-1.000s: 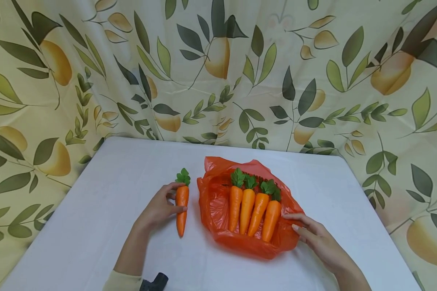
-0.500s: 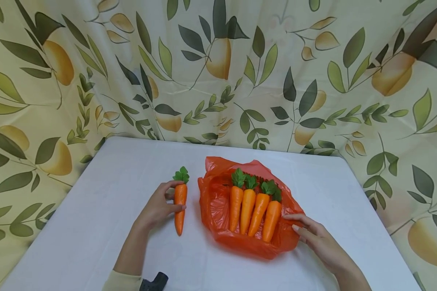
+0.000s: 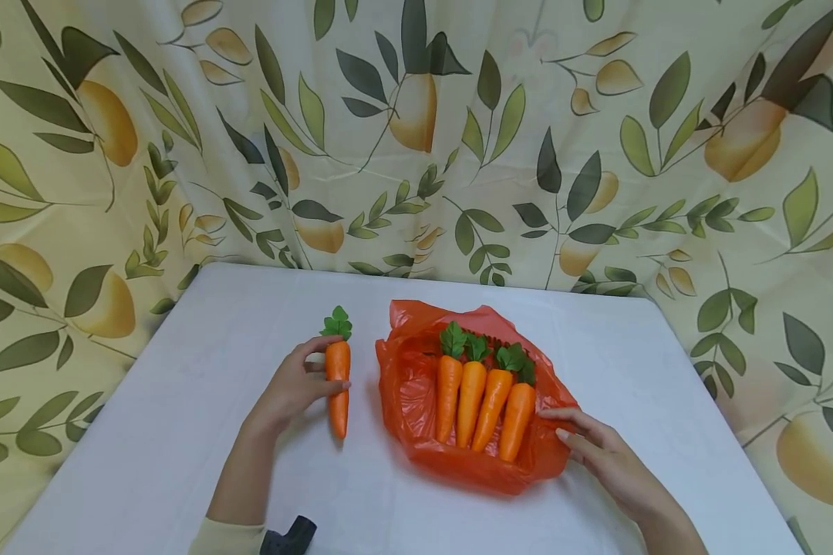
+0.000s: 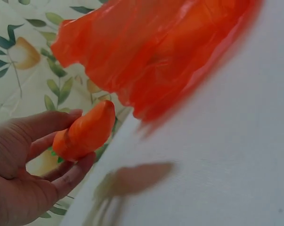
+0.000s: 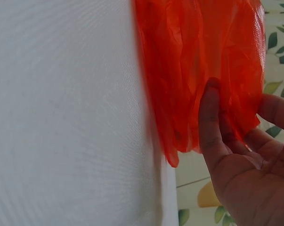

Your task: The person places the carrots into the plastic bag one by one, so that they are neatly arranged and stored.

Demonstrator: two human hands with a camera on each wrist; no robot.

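Note:
My left hand [image 3: 293, 387] pinches an orange carrot [image 3: 338, 361] with green leaves, thumb on one side and fingers on the other. In the left wrist view the carrot [image 4: 92, 129] hangs above the table, its shadow lying apart on the cloth. To its right in the head view, a red plastic bag [image 3: 416, 412] lies spread open. Several more carrots [image 3: 472, 397] rest side by side inside it, leaves pointing to the far side. My right hand [image 3: 607, 455] holds the bag's right edge; in the right wrist view the thumb presses the crinkled plastic [image 5: 184, 80], fingers partly behind it.
A white cloth [image 3: 146, 432] covers the table under the bag. Behind the far edge hangs a curtain [image 3: 486, 193] printed with fruit and leaves. A black strap piece [image 3: 290, 536] shows by the left sleeve.
My left hand has drifted slightly left and toward the far edge with the carrot, away from the bag. The right hand and the bag stay where they were.

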